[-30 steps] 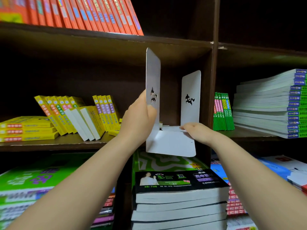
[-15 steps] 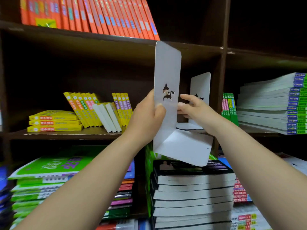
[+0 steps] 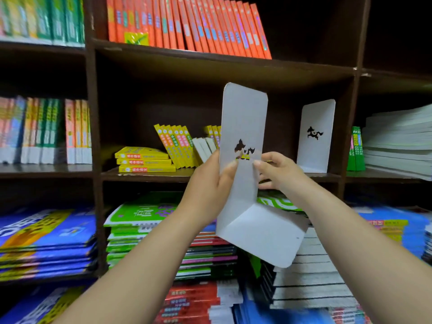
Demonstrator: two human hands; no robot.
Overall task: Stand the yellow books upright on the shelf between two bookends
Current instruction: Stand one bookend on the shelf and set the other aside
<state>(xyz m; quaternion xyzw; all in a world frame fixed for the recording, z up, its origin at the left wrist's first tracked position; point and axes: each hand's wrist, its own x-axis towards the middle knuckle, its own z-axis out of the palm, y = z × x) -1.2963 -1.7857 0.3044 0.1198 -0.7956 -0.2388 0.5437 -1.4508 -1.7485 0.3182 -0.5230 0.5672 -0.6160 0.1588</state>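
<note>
A dark brown wooden bookcase (image 3: pixel 93 127) fills the whole view. Above its middle shelf board (image 3: pixel 145 175) stand orange books (image 3: pixel 187 22); below it lie stacks of green books (image 3: pixel 140 220). The light is dim.
</note>
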